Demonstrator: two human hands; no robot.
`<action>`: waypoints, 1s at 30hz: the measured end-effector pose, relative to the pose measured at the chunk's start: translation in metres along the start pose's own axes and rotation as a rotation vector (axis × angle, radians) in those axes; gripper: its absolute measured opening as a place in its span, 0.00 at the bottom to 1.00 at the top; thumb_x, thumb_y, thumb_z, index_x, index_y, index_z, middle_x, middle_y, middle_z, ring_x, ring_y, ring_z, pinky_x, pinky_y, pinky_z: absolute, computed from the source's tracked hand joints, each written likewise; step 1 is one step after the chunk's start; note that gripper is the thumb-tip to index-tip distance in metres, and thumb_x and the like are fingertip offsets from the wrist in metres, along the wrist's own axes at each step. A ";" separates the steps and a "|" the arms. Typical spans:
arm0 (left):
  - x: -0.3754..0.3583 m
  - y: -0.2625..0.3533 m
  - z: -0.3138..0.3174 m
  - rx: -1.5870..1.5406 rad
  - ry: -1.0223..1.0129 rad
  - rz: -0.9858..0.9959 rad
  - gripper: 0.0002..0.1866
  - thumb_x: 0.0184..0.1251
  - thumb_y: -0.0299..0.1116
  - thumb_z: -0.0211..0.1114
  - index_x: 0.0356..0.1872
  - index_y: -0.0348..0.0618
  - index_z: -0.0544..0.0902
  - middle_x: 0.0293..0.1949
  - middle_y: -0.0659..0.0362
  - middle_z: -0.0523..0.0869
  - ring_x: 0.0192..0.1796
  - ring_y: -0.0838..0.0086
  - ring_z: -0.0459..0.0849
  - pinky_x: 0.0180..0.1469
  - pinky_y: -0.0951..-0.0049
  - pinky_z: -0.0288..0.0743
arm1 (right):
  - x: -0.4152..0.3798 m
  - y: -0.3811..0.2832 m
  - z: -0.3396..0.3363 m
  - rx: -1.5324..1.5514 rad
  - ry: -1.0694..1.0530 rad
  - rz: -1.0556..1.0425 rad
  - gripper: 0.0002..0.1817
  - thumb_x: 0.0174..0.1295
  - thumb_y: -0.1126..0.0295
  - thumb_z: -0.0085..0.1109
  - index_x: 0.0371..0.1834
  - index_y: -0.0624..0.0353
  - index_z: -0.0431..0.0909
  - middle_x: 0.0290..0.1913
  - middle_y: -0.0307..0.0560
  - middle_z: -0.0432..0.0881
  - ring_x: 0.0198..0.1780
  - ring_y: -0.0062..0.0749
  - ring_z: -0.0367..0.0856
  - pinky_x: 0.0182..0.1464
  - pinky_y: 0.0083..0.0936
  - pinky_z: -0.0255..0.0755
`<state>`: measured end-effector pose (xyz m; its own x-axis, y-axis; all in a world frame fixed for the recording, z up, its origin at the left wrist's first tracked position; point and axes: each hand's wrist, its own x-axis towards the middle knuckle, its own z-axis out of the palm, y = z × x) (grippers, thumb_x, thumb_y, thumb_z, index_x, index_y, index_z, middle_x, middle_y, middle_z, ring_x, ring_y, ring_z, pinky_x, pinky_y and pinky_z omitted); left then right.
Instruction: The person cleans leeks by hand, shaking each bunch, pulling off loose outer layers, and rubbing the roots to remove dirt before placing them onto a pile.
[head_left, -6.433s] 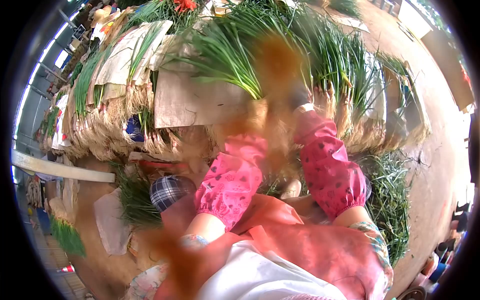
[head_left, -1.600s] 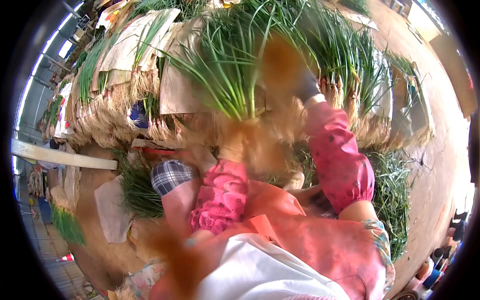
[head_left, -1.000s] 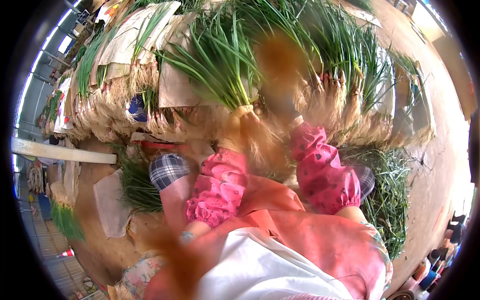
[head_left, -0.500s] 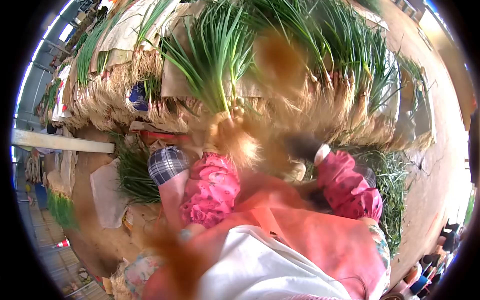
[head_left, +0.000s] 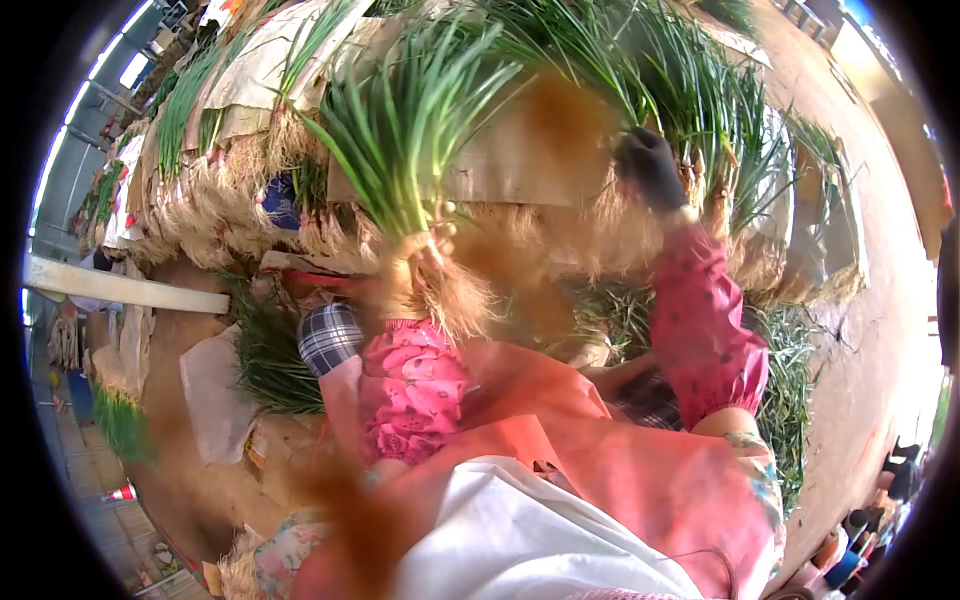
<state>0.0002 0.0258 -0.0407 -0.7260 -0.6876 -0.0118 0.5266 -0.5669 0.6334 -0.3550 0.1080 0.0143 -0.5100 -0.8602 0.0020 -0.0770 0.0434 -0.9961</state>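
Observation:
My left hand (head_left: 405,268), in a tan glove above a pink patterned sleeve, grips a bunch of green onions (head_left: 412,120) just above its hairy roots, leaves fanning upward. My right hand (head_left: 649,166), in a dark glove with a pink sleeve, reaches up to the stacked green onion bundles (head_left: 690,110) ahead; its fingers curl at their root ends, and whether they hold any stalks is unclear. A brown smear on the lens blurs the middle of the view.
Rows of rooted onion bundles (head_left: 215,190) lie stacked with brown paper sheets (head_left: 520,165) between them. Loose green leaves (head_left: 790,380) cover the dirt floor at right and by my checked knee (head_left: 330,335). A white beam (head_left: 130,290) lies at left.
My right hand dropped to my lap, then rose back up to the stacked bundles. My left hand kept hold of its bunch and shifted it slightly left.

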 end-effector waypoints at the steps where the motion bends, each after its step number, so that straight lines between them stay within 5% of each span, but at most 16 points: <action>1: 0.002 -0.001 0.016 -0.114 -0.012 0.122 0.18 0.55 0.26 0.60 0.49 0.38 0.71 0.53 0.50 0.73 0.35 0.73 0.73 0.35 0.77 0.76 | -0.018 0.008 -0.028 0.081 0.175 -0.147 0.10 0.62 0.68 0.47 0.33 0.62 0.77 0.27 0.42 0.79 0.23 0.23 0.73 0.26 0.19 0.69; 2: -0.003 -0.001 0.031 -0.220 -0.007 0.244 0.19 0.55 0.26 0.59 0.50 0.38 0.70 0.53 0.51 0.72 0.35 0.75 0.72 0.35 0.78 0.75 | -0.031 0.021 -0.044 0.246 0.198 -0.174 0.11 0.63 0.67 0.47 0.34 0.62 0.77 0.29 0.43 0.79 0.24 0.22 0.73 0.27 0.18 0.69; 4: -0.001 -0.001 0.055 -0.245 -0.030 0.185 0.24 0.54 0.25 0.60 0.54 0.37 0.67 0.47 0.53 0.74 0.37 0.76 0.74 0.33 0.81 0.76 | -0.057 0.043 -0.068 0.652 0.097 -0.120 0.12 0.64 0.66 0.46 0.36 0.62 0.77 0.31 0.45 0.79 0.26 0.22 0.72 0.30 0.18 0.70; 5: 0.006 -0.008 0.043 -0.318 -0.072 -0.010 0.25 0.54 0.25 0.60 0.55 0.37 0.67 0.44 0.53 0.75 0.36 0.75 0.75 0.33 0.80 0.76 | -0.061 0.059 -0.052 0.518 0.021 -0.133 0.13 0.64 0.65 0.45 0.39 0.63 0.75 0.33 0.46 0.79 0.29 0.25 0.74 0.31 0.20 0.71; 9: 0.013 -0.053 0.029 -0.008 0.114 -0.088 0.30 0.52 0.25 0.60 0.60 0.37 0.64 0.43 0.51 0.77 0.34 0.73 0.77 0.32 0.77 0.77 | -0.082 0.075 0.028 0.045 -0.087 -0.321 0.16 0.66 0.64 0.43 0.45 0.67 0.69 0.36 0.50 0.77 0.35 0.34 0.77 0.37 0.30 0.75; 13: -0.004 -0.064 0.041 0.268 0.160 -0.165 0.27 0.50 0.23 0.59 0.56 0.36 0.68 0.42 0.51 0.80 0.41 0.64 0.81 0.35 0.72 0.78 | -0.090 0.074 0.053 0.644 -0.230 0.167 0.13 0.66 0.66 0.44 0.46 0.64 0.69 0.40 0.49 0.79 0.37 0.33 0.79 0.41 0.31 0.77; 15: -0.002 -0.069 0.046 0.210 0.190 -0.234 0.23 0.50 0.24 0.59 0.52 0.36 0.70 0.38 0.51 0.81 0.33 0.66 0.82 0.31 0.73 0.78 | -0.094 0.060 0.069 0.517 -0.196 0.188 0.12 0.66 0.66 0.46 0.45 0.63 0.72 0.36 0.44 0.81 0.36 0.27 0.78 0.40 0.24 0.75; 17: 0.000 -0.074 0.056 0.228 0.254 -0.290 0.20 0.50 0.25 0.60 0.47 0.35 0.72 0.31 0.51 0.81 0.22 0.68 0.80 0.24 0.76 0.76 | -0.098 0.062 0.074 0.029 -0.283 -0.181 0.12 0.65 0.65 0.47 0.41 0.64 0.74 0.33 0.43 0.81 0.34 0.24 0.77 0.38 0.21 0.72; 21: 0.012 -0.102 0.035 0.600 0.233 -0.199 0.10 0.51 0.28 0.62 0.34 0.36 0.77 0.17 0.56 0.79 0.14 0.73 0.76 0.13 0.80 0.66 | -0.099 0.054 0.083 -0.159 -0.197 -0.236 0.14 0.62 0.62 0.53 0.35 0.64 0.78 0.29 0.44 0.81 0.29 0.24 0.76 0.36 0.22 0.70; 23: 0.012 -0.105 0.035 0.704 0.241 -0.183 0.08 0.51 0.28 0.63 0.31 0.36 0.78 0.16 0.55 0.79 0.13 0.74 0.75 0.11 0.81 0.63 | -0.079 0.076 0.090 -0.207 -0.065 -0.224 0.12 0.58 0.63 0.55 0.36 0.61 0.78 0.28 0.48 0.82 0.25 0.34 0.78 0.29 0.28 0.71; 27: 0.019 -0.111 0.032 0.674 0.304 -0.151 0.06 0.51 0.28 0.62 0.29 0.36 0.79 0.18 0.54 0.80 0.13 0.72 0.76 0.12 0.79 0.66 | -0.073 0.096 0.103 -0.531 0.225 -0.552 0.07 0.56 0.66 0.55 0.32 0.57 0.76 0.21 0.49 0.78 0.21 0.40 0.78 0.24 0.33 0.70; 30: 0.026 -0.124 0.026 0.420 0.305 -0.165 0.09 0.52 0.28 0.59 0.33 0.32 0.78 0.26 0.50 0.82 0.23 0.65 0.79 0.25 0.70 0.75 | -0.092 0.082 0.105 -0.262 0.296 -0.521 0.05 0.60 0.68 0.52 0.29 0.55 0.74 0.18 0.43 0.73 0.16 0.31 0.71 0.18 0.28 0.66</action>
<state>-0.0954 0.0901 -0.0992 -0.5902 -0.7404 -0.3217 0.1492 -0.4917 0.8579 -0.2239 0.1372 -0.0767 -0.5610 -0.6276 0.5399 -0.5648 -0.1867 -0.8038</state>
